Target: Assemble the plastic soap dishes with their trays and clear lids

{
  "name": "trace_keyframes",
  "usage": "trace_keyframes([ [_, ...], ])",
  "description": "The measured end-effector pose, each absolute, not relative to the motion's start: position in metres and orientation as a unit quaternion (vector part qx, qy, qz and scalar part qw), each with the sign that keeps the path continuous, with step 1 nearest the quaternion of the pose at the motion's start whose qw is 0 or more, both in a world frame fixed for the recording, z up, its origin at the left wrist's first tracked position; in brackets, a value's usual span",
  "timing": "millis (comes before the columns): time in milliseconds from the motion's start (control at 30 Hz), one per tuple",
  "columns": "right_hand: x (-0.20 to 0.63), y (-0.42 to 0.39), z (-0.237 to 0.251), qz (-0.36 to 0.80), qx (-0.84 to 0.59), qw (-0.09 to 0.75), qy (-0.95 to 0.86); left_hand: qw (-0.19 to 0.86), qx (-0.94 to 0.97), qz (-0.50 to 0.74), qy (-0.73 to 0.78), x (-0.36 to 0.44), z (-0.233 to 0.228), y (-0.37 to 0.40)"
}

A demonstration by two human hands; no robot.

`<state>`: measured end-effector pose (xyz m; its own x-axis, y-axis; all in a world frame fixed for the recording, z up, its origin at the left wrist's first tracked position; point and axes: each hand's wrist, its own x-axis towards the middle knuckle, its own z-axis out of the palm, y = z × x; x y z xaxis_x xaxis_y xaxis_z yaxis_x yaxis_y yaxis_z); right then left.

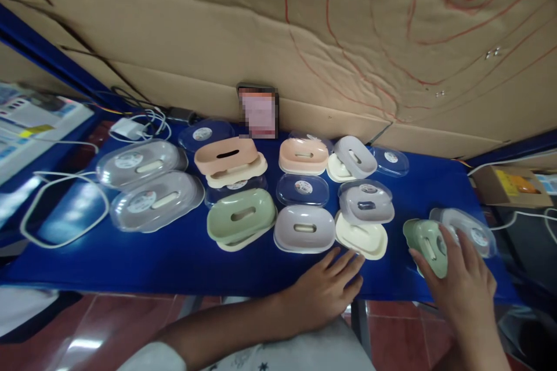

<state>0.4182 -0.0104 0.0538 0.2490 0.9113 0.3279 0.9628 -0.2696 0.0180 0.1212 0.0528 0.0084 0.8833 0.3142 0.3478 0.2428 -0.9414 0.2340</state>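
- Right hand (463,278) at near right of blue table (130,261): palm down, fingers spread and loosely curled, forearm coming up from the bottom right corner.
- Fingertips laid on a green soap dish (429,239) tipped up on edge; touching it, firm grasp or not cannot tell, slightly blurred.
- Just right of it, touching, a grey soap dish with clear lid (467,231), partly behind the right fingers.
- Left hand (326,290) at near centre: flat, palm down, fingers open and stretched toward far right, holding nothing; forearm running in from lower left over the near table edge.
- Left fingertips just short of a cream soap dish (363,236); contact cannot tell.
- Farther out, just beyond the cream one: grey lidded dish (366,201) overlapping it.
- Left of that, near row: grey dish (304,228), then green dish on cream base (241,217).
- Behind the grey dish: clear lid with round sticker (303,189).
- Far row: peach dish (303,155), larger peach dish on cream base (228,159), tilted grey dish on cream base (354,156), clear lid (390,160) at far right.
- Left part of table: two large clear-lidded grey dishes (148,185), one behind the other.
- Far left: white cable loop (65,208) and white charger (126,127).
- Cardboard wall (304,29) with red lines behind the table; cardboard box (509,185) off the right end.
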Motion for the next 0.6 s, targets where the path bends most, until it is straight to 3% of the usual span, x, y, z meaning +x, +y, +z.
trace_keyframes([
  [133,0.426,-0.026,0.030,-0.133,-0.833,0.072,-0.532,0.250,0.931,0.220,0.148,0.119,0.025,0.053],
  [433,0.398,-0.008,0.032,-0.054,-0.827,0.342,-0.442,0.618,0.710,0.289,0.177,0.114,0.051,0.057],
  [533,0.369,-0.001,0.038,-0.060,-0.821,0.424,-0.378,0.672,0.635,0.321,0.203,0.118,0.051,0.059],
  [600,0.357,0.006,0.036,-0.076,-0.800,0.430,-0.412,0.644,0.640,0.352,0.229,0.122,0.050,0.060],
])
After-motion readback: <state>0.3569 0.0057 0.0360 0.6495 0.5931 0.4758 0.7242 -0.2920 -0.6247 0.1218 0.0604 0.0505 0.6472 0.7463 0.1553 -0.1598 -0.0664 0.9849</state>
